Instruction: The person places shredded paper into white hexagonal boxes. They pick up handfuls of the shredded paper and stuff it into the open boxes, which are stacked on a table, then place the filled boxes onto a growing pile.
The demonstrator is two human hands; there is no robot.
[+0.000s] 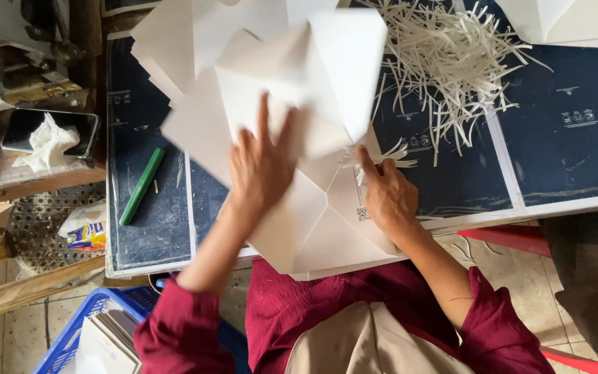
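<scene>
Two hands are seen on a stack of folded white paper sheets (313,228): the left hand (261,166) is spread flat and pressed on top, the right hand (385,197) pins the edge with fingers together. Thin white paper strips (444,62) are heaped beyond on the dark blue cutting mat (569,138), and a green pen-shaped tool (142,185) is left alongside.

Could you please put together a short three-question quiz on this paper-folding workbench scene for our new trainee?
1. True or false: the left hand lies flat on the folded white paper sheets.
2. Which lies left of the sheets on the dark blue work mat? A) green pen-shaped tool B) scissors C) ruler
3. What does the right hand touch with its fingertips?

Key: 1 true; 2 A; 3 a few thin white paper strips, by the big pile of white paper strips.
</scene>
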